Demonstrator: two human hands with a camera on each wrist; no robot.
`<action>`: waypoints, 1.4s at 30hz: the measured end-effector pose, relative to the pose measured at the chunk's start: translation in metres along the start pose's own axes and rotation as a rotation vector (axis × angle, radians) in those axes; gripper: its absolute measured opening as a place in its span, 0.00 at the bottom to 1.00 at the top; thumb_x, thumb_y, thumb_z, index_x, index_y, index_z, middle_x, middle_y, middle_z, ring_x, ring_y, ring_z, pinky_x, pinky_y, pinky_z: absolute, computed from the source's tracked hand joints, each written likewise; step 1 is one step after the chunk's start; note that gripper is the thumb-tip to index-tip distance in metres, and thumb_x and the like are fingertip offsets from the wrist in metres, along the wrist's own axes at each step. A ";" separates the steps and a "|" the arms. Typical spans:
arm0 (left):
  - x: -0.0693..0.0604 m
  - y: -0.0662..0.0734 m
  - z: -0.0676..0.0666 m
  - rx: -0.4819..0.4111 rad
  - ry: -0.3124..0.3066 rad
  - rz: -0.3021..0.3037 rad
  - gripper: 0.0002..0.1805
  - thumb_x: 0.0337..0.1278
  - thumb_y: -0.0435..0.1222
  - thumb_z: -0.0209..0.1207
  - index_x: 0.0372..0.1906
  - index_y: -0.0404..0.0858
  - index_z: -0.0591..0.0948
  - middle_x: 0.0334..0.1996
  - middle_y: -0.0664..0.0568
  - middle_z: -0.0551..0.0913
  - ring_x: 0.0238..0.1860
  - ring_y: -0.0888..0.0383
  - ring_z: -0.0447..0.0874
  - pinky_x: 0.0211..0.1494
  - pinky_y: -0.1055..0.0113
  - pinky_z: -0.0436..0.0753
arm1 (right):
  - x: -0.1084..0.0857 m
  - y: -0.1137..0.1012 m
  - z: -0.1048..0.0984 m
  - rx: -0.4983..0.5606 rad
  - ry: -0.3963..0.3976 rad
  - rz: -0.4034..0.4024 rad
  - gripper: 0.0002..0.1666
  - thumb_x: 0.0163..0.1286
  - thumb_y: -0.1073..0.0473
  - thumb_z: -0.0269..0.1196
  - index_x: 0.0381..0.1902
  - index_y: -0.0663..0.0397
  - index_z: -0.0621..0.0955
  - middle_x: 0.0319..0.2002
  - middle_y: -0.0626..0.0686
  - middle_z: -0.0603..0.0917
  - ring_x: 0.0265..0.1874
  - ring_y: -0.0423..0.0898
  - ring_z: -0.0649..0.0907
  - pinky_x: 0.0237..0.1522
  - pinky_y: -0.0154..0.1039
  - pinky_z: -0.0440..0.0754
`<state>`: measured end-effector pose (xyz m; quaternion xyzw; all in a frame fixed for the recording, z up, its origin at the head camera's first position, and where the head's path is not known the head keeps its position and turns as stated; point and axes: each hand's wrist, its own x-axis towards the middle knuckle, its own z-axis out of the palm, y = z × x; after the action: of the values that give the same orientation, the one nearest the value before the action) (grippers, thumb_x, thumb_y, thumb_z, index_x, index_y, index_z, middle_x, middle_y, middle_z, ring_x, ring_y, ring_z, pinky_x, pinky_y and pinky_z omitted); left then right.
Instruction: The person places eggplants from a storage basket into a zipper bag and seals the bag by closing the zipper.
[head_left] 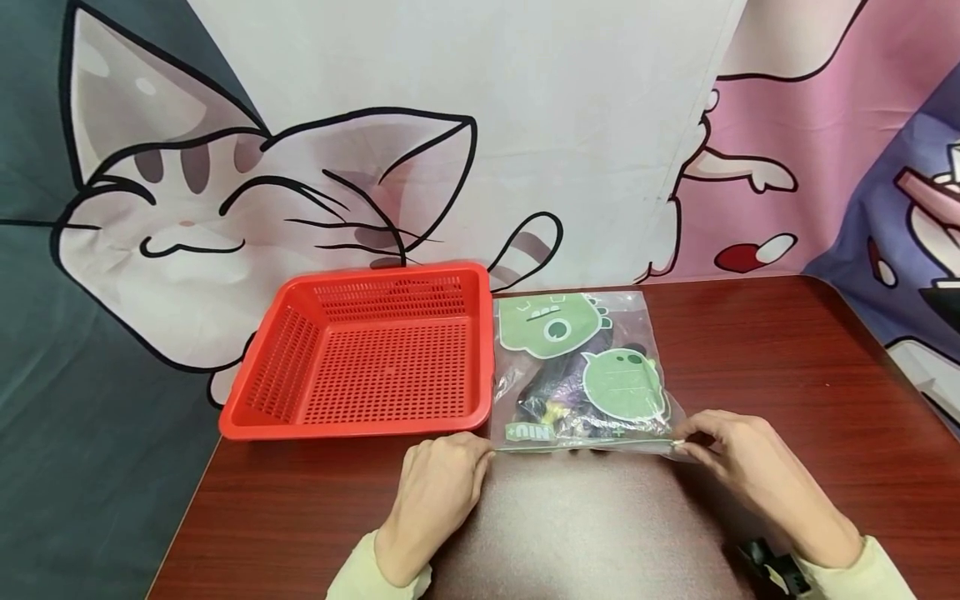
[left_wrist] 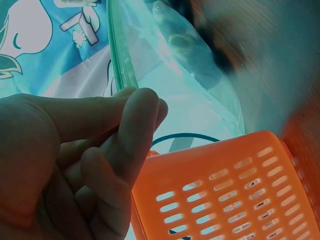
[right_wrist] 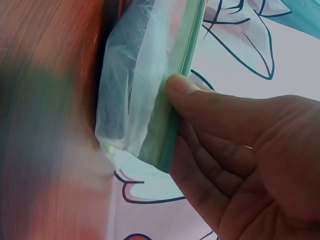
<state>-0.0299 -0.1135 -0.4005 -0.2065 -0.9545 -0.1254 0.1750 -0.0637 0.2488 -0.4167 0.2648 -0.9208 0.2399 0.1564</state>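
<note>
A clear zip bag (head_left: 558, 392) printed with green cartoon monsters lies on the table, with dark and yellowish contents showing dimly through the plastic. My left hand (head_left: 444, 483) pinches the left end of its green zip strip, thumb against forefinger, as the left wrist view (left_wrist: 115, 135) also shows. At the opposite end, the right hand (head_left: 738, 454) pinches the strip's corner between thumb and fingers. Up close in the right wrist view, the green strip (right_wrist: 167, 120) runs under the right thumb. The strip is stretched nearly straight between both hands.
Left of the bag stands a red perforated plastic basket (head_left: 390, 375), its right wall against the bag's left edge. The reddish-brown wooden table (head_left: 787, 358) extends to the right. Behind it hangs a cartoon-printed cloth (head_left: 585, 125).
</note>
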 end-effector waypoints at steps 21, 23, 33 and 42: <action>0.000 0.000 0.000 -0.001 -0.017 -0.012 0.03 0.52 0.37 0.70 0.28 0.49 0.87 0.24 0.62 0.84 0.22 0.58 0.84 0.16 0.64 0.69 | -0.004 0.008 -0.006 -0.027 -0.041 0.066 0.19 0.42 0.69 0.79 0.27 0.41 0.84 0.25 0.34 0.80 0.23 0.28 0.74 0.26 0.24 0.70; -0.001 0.000 0.000 -0.002 -0.017 -0.013 0.03 0.52 0.37 0.70 0.28 0.50 0.88 0.24 0.62 0.85 0.22 0.58 0.84 0.16 0.64 0.69 | -0.004 0.009 -0.007 -0.035 -0.031 0.057 0.20 0.42 0.69 0.79 0.27 0.41 0.84 0.25 0.34 0.80 0.23 0.27 0.74 0.26 0.24 0.70; -0.001 -0.002 0.000 -0.011 -0.005 -0.011 0.02 0.53 0.38 0.70 0.29 0.50 0.88 0.25 0.63 0.85 0.22 0.59 0.84 0.17 0.64 0.70 | -0.005 0.014 -0.009 -0.043 -0.026 0.060 0.20 0.41 0.69 0.79 0.26 0.40 0.84 0.25 0.34 0.81 0.23 0.27 0.75 0.26 0.24 0.70; 0.000 -0.002 0.001 -0.002 -0.021 -0.017 0.03 0.53 0.37 0.70 0.30 0.50 0.88 0.26 0.62 0.86 0.22 0.57 0.84 0.16 0.63 0.69 | -0.003 0.016 -0.009 -0.070 -0.070 0.071 0.19 0.43 0.69 0.79 0.26 0.41 0.84 0.25 0.36 0.81 0.23 0.28 0.74 0.26 0.25 0.72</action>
<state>-0.0309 -0.1148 -0.4016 -0.2000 -0.9578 -0.1255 0.1637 -0.0682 0.2667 -0.4161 0.2345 -0.9424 0.2034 0.1246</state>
